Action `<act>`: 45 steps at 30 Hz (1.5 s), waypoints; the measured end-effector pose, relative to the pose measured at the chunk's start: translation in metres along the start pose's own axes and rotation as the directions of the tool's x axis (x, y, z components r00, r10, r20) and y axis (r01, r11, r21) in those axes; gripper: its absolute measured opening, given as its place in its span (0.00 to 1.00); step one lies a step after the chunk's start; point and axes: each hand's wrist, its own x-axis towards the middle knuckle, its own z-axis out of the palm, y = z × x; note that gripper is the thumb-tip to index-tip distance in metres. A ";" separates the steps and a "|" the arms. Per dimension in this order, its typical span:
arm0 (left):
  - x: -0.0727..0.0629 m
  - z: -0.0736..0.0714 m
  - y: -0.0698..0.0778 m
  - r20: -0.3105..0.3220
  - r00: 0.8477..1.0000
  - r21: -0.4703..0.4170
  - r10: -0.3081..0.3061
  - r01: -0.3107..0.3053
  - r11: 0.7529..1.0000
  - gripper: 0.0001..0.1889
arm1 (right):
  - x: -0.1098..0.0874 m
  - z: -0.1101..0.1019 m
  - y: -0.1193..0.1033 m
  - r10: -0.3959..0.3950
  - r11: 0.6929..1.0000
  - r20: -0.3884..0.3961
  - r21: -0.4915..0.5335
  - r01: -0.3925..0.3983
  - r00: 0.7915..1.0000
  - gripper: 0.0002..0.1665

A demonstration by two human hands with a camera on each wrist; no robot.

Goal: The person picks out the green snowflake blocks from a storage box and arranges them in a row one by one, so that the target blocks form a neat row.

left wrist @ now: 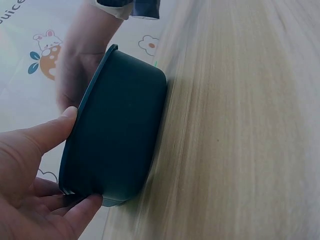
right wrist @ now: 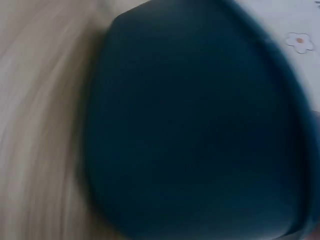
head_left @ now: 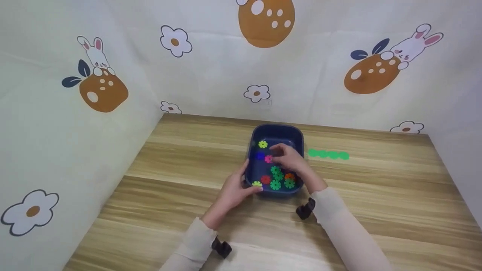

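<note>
A dark blue plastic tub (head_left: 276, 130) holds flower-shaped plastic discs in several colours. My left hand (head_left: 235, 190) grips the tub's near left corner, its thumb at the rim, with fingers against the outer wall (left wrist: 115, 130) in the left wrist view. Over the tub's inside, my right hand (head_left: 289, 158) has thumb and forefinger parted beside a pink disc (head_left: 268, 159). Whether it touches that disc is unclear. Green discs (head_left: 278, 175) cluster at the near end, by a red disc (head_left: 266, 179) and an orange one (head_left: 289, 176). The blurred tub wall (right wrist: 195, 125) fills most of the right wrist view.
A row of several green discs (head_left: 328, 154) lies on the wooden table (head_left: 180, 162), right of the tub. Behind the table hangs a pale cloth (head_left: 211, 67) printed with rabbits, fruit and flowers. More pale cloth stands along both sides.
</note>
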 end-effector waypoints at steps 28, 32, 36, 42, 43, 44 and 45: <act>0.001 0.001 0.000 0.003 1.000 -0.022 0.000 0.000 1.000 0.48 | 0.007 0.022 0.011 -0.013 0.880 0.018 -0.474 0.020 1.000 0.09; 0.000 0.002 -0.001 0.001 1.000 -0.016 0.012 -0.012 1.000 0.48 | 0.007 0.024 0.015 -0.072 0.875 -0.001 -0.480 0.062 0.997 0.09; 0.000 0.002 -0.002 0.002 1.000 -0.023 0.018 -0.018 1.000 0.49 | 0.007 0.024 0.015 -0.125 0.879 -0.012 -0.465 0.105 0.992 0.08; 0.000 0.001 -0.001 0.013 1.000 -0.044 0.002 -0.001 0.999 0.49 | 0.006 0.021 0.012 -0.117 0.914 -0.053 -0.396 0.086 0.992 0.06; 0.000 0.001 -0.001 0.013 1.000 -0.046 0.001 -0.001 0.999 0.49 | 0.006 0.021 0.012 -0.118 0.918 -0.059 -0.387 0.086 0.991 0.06; 0.000 0.001 -0.001 0.012 1.000 -0.047 0.000 0.000 0.999 0.49 | 0.006 0.021 0.011 -0.119 0.920 -0.063 -0.383 0.086 0.991 0.06; 0.000 0.001 -0.002 0.013 1.000 -0.048 0.001 -0.001 0.999 0.49 | 0.006 0.021 0.012 -0.121 0.923 -0.066 -0.375 0.088 0.990 0.06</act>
